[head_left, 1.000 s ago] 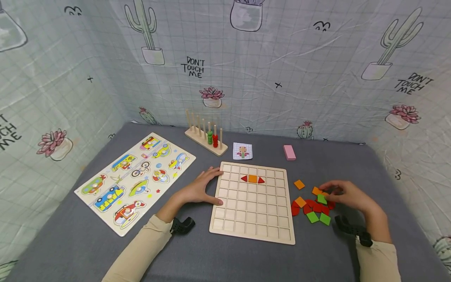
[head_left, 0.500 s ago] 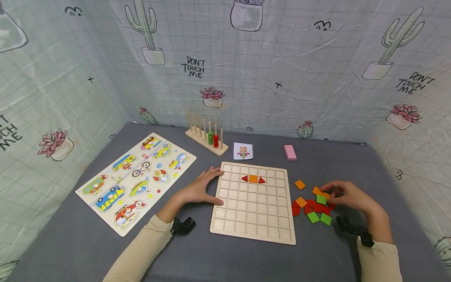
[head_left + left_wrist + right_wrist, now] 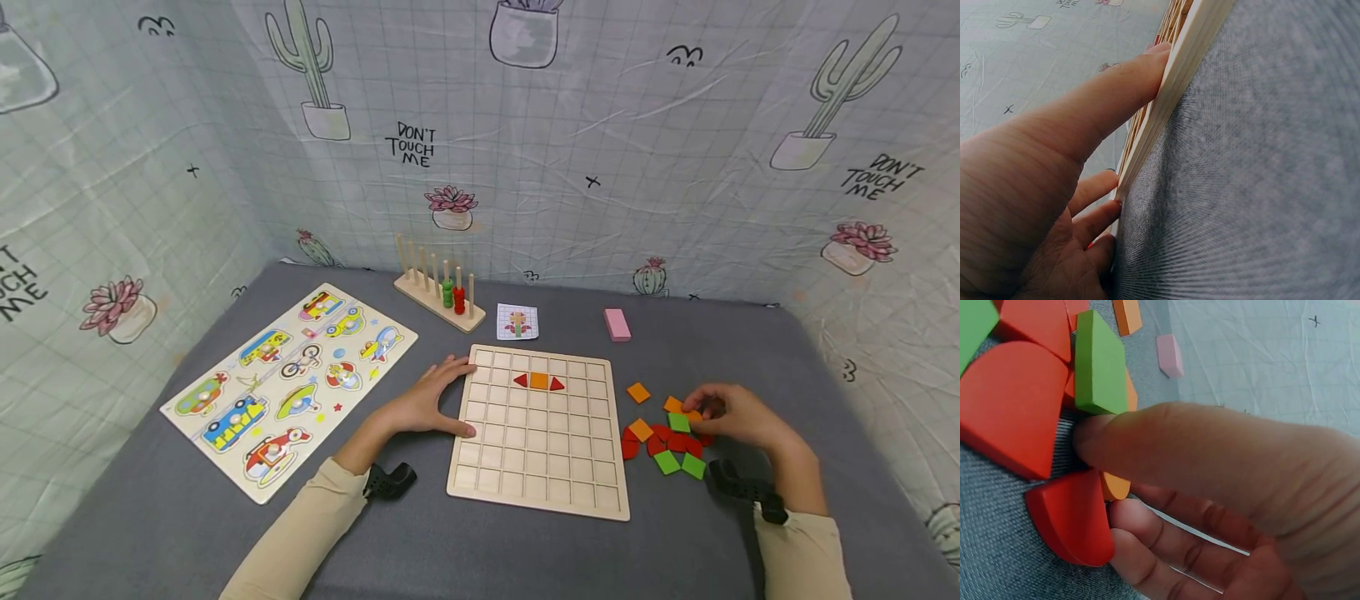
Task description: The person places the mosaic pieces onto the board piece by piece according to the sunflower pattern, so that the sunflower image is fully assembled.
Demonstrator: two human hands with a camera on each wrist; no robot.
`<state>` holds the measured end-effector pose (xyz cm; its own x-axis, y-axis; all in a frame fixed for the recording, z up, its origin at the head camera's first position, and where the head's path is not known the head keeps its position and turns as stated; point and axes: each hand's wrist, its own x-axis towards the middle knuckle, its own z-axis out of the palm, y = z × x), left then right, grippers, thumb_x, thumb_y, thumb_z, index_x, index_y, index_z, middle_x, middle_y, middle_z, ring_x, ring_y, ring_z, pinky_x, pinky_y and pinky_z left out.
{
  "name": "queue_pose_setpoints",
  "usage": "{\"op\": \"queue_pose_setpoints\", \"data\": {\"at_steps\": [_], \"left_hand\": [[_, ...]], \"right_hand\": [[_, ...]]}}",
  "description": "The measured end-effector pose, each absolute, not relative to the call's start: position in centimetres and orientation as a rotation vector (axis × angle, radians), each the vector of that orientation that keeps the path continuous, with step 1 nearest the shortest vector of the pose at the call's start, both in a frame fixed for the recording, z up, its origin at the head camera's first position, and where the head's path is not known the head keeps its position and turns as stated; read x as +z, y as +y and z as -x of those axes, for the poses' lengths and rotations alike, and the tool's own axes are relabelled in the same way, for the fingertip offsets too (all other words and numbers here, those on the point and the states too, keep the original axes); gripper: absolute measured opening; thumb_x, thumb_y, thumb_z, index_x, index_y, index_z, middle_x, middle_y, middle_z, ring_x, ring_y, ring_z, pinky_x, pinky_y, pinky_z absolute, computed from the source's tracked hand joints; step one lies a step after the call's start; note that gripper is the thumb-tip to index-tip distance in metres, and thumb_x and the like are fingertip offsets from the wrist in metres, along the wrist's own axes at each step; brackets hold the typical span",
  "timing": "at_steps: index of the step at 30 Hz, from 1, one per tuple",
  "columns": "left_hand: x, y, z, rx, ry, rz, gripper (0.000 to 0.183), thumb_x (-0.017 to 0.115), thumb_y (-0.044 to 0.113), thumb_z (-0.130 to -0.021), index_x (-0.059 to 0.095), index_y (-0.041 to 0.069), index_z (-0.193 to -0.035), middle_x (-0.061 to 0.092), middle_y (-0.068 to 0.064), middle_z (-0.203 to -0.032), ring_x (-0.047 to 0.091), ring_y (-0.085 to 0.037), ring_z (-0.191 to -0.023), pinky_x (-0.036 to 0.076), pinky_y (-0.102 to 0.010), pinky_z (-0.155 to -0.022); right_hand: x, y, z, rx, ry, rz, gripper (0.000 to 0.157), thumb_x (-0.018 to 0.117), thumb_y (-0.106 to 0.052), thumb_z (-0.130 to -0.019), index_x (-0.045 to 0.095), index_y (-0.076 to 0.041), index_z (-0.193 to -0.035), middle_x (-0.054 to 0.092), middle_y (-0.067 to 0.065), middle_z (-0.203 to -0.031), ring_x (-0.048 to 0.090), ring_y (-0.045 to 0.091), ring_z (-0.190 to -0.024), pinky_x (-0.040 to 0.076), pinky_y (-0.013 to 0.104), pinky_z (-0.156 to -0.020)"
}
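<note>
The square wooden grid board holds a row of an orange square between two red triangles. My left hand rests at its left edge, fingers spread; the left wrist view puts the thumb over the rim and fingertips against the side. Right of the board, my right hand reaches into a pile of tiles. Its thumb touches a tilted green tile; an orange piece with a rounded end shows between thumb and curled fingers. I cannot tell if it is pinched. Red rounded pieces lie beside them.
Behind the board are a printed pattern card, a pink block and a peg stand with green and red beads. A vehicle peg puzzle lies at left. Two orange squares and two green tiles edge the pile.
The green tile by my right thumb has slid slightly left on the pile, and the thumb has shifted with it. My left hand and the board stay put.
</note>
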<state>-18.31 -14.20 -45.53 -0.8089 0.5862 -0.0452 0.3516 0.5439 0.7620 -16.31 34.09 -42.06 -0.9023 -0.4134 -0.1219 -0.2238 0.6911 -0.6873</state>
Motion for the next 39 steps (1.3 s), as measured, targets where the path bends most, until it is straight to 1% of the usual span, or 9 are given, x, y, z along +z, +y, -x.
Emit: {"op": "queue_pose_setpoints", "data": {"at_steps": [7,13,20,26,32,39], "left_hand": [[-45.3,-14.1,18.2,1.137,2.489,-0.778,0.095,0.085,0.031,-0.075,0.034,0.005,-0.150,0.023,-0.015,-0.160,0.003,-0.034,-0.150,-0.001,-0.052,-0.121],[-45.4,-14.1,18.2,1.129,2.491,-0.777,0.095,0.085,0.032,-0.075,0.034,0.005,-0.150,0.023,-0.015,-0.159,0.003,-0.034,-0.150,-0.001,-0.052,-0.121],[-45.4,-14.1,18.3,1.133,2.488,-0.778,0.094,0.085,0.031,-0.075,0.034,0.005,-0.150,0.023,-0.015,-0.159,0.004,-0.035,-0.150,-0.001,-0.052,-0.121],[-45.5,-14.2,18.3,1.132,2.485,-0.773,0.095,0.085,0.032,-0.075,0.034,0.005,-0.151,0.023,-0.015,-0.160,0.003,-0.035,-0.150,0.000,-0.053,-0.121],[-45.3,-14.4,18.2,1.152,2.480,-0.770,0.095,0.085,0.030,-0.075,0.034,0.004,-0.151,0.021,-0.017,-0.160,0.003,-0.036,-0.150,0.000,-0.053,-0.121],[-45.2,-14.2,18.2,1.146,2.481,-0.782,0.095,0.085,0.029,-0.075,0.034,0.003,-0.150,0.023,-0.018,-0.159,0.003,-0.037,-0.149,0.000,-0.054,-0.121]], "right_hand": [[-41.7,33.7,16.1,-0.965,2.670,0.500,0.019,0.072,0.000,-0.084,0.065,0.006,-0.100,0.063,0.004,-0.082,0.051,0.005,-0.064,0.045,0.024,-0.053],[-41.3,33.6,15.9,-0.982,2.663,0.506,0.019,0.070,-0.003,-0.086,0.066,0.006,-0.103,0.064,0.008,-0.090,0.052,0.006,-0.068,0.047,0.024,-0.056],[-40.5,32.6,15.8,-0.982,2.705,0.603,0.024,0.072,-0.004,-0.085,0.066,0.004,-0.107,0.064,0.010,-0.096,0.055,0.005,-0.072,0.051,0.024,-0.059],[-40.8,31.0,16.0,-1.035,2.709,0.729,0.023,0.073,-0.002,-0.085,0.067,0.003,-0.106,0.062,0.009,-0.095,0.054,0.004,-0.074,0.051,0.023,-0.061],[-41.1,29.3,16.2,-1.057,2.675,0.838,0.021,0.074,-0.003,-0.085,0.068,0.000,-0.104,0.061,0.005,-0.093,0.052,0.006,-0.074,0.050,0.023,-0.063],[-41.4,27.9,16.6,-1.096,2.571,0.897,0.021,0.073,-0.004,-0.087,0.068,0.001,-0.107,0.061,0.010,-0.097,0.054,0.007,-0.074,0.051,0.023,-0.063]]}}
